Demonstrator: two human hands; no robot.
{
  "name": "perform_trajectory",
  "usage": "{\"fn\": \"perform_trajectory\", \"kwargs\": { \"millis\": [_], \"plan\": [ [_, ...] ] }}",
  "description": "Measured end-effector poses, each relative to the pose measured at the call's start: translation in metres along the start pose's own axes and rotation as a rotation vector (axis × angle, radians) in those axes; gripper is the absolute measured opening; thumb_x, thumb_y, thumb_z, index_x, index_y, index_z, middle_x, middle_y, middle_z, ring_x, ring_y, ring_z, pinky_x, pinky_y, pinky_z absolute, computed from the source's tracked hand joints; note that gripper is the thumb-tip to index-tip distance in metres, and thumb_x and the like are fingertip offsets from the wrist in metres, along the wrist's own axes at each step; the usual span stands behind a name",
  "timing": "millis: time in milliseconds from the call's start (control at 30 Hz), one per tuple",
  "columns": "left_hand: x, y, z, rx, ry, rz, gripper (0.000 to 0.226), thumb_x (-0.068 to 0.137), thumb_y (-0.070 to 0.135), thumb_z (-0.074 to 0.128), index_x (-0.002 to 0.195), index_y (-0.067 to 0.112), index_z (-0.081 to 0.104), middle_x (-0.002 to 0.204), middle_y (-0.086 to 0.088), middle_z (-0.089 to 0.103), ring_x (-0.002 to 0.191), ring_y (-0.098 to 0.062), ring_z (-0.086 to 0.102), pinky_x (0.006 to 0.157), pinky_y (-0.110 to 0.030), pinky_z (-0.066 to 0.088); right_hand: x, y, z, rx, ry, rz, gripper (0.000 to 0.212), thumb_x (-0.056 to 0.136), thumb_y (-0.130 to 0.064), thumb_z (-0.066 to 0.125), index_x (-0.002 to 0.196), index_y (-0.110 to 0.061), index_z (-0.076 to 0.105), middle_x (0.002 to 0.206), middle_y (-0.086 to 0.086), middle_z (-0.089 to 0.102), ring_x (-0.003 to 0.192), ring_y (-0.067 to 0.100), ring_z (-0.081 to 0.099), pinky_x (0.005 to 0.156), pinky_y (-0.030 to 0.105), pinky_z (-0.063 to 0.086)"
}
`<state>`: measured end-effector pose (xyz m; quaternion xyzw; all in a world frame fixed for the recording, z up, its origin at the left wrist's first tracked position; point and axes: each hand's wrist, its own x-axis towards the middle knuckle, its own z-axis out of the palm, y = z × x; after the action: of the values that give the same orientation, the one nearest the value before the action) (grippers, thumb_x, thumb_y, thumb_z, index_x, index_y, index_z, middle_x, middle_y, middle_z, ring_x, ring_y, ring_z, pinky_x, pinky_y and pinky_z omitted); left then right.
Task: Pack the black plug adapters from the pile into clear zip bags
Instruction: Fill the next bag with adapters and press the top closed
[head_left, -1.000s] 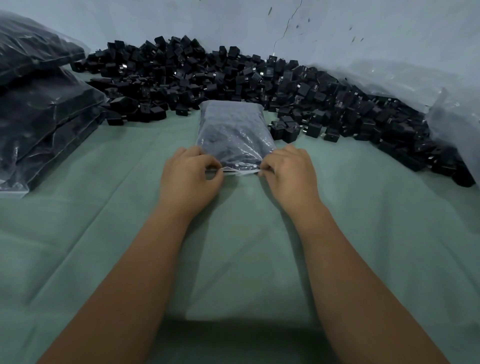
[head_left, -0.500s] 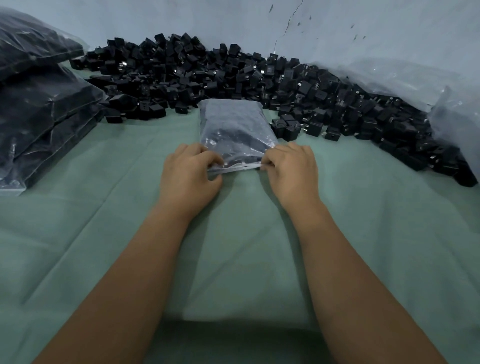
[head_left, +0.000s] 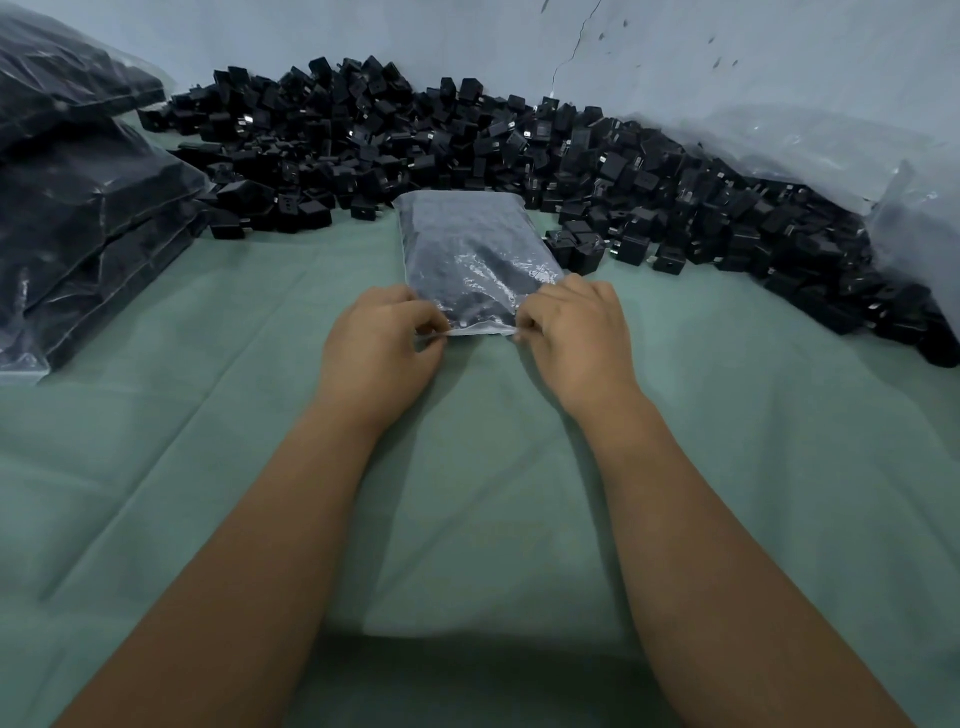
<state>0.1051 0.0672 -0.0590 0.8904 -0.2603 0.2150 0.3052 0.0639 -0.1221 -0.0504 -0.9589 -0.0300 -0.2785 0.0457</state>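
I am pinching the near, open end of a clear zip bag (head_left: 475, 260) with both hands. My left hand (head_left: 382, 348) is gripping the left corner of the bag's mouth, thumb and curled fingers closing on the white zip strip, and my right hand (head_left: 576, 338) is gripping the right corner the same way, fingers curled over the plastic. The bag is lying flat on the green cloth (head_left: 478, 519) covering the table, around the middle of the surface, its far end touching the pile of black plug adapters (head_left: 467, 140). It is looking full and dark, though the crinkled, reflecting plastic is blurring what is inside.

The pile is stretching along the far edge of the table against the pale wall (head_left: 467, 41), running from the far left toward the right edge, where it is thinning into a looser line of adapters. A few single adapters are sitting just beside the bag's right side.

At the left edge of the table a stack of filled bags (head_left: 78, 223) is lying, dark and flat, one on top of another. At the far right corner a heap of loose clear plastic (head_left: 831, 150) is resting behind and partly over the end of the pile. My forearms are reaching in from the near edge.
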Motion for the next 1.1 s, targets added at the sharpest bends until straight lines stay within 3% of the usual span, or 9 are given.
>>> {"fn": "perform_trajectory", "kwargs": {
  "millis": [500,667,800,900,1100],
  "plan": [
    [-0.001,0.004,-0.002,-0.062,0.012,0.075,0.011,0.083,0.014,0.076,0.093,0.014,0.079,0.09,-0.001,0.068,0.089,-0.026,0.057,0.076,-0.035,0.045,0.0,-0.005,0.001,-0.006,0.071,-0.04,0.004,0.078,-0.014,0.072,0.077,-0.01,0.07,0.078,0.004,0.065,0.086,0.027,0.055,0.08,0.03,0.03],
    [-0.002,0.001,-0.005,-0.038,-0.006,0.049,0.009,0.078,0.017,0.079,0.085,0.017,0.074,0.083,0.006,0.059,0.088,-0.02,0.054,0.072,-0.031,0.042,0.001,0.007,-0.001,0.049,0.039,0.09,0.007,0.085,-0.02,0.068,0.081,-0.016,0.072,0.081,-0.003,0.067,0.088,0.018,0.051,0.078,0.021,0.021],
    [-0.003,0.002,-0.007,-0.063,0.012,0.028,0.009,0.078,0.019,0.081,0.076,0.016,0.073,0.078,0.007,0.059,0.084,-0.018,0.052,0.071,-0.034,0.043,-0.001,0.009,-0.001,0.051,0.051,0.13,0.006,0.086,-0.021,0.069,0.083,-0.017,0.072,0.081,-0.002,0.066,0.087,0.018,0.051,0.079,0.024,0.024],
    [-0.002,0.002,-0.008,-0.083,-0.002,0.068,0.01,0.078,0.014,0.081,0.074,0.012,0.072,0.075,0.008,0.057,0.08,-0.02,0.052,0.07,-0.034,0.042,-0.002,0.006,0.0,0.037,0.061,0.105,0.006,0.082,-0.02,0.069,0.087,-0.017,0.07,0.088,-0.003,0.063,0.092,0.02,0.049,0.08,0.025,0.025],
    [0.0,0.002,-0.008,-0.077,0.01,0.096,0.006,0.077,0.011,0.081,0.077,0.01,0.075,0.078,0.0,0.066,0.08,-0.021,0.055,0.071,-0.034,0.043,-0.001,-0.017,0.002,0.044,0.008,-0.063,0.024,0.075,-0.029,0.075,0.093,-0.016,0.066,0.093,0.0,0.058,0.098,0.024,0.05,0.085,0.031,0.029]
  ]
}}
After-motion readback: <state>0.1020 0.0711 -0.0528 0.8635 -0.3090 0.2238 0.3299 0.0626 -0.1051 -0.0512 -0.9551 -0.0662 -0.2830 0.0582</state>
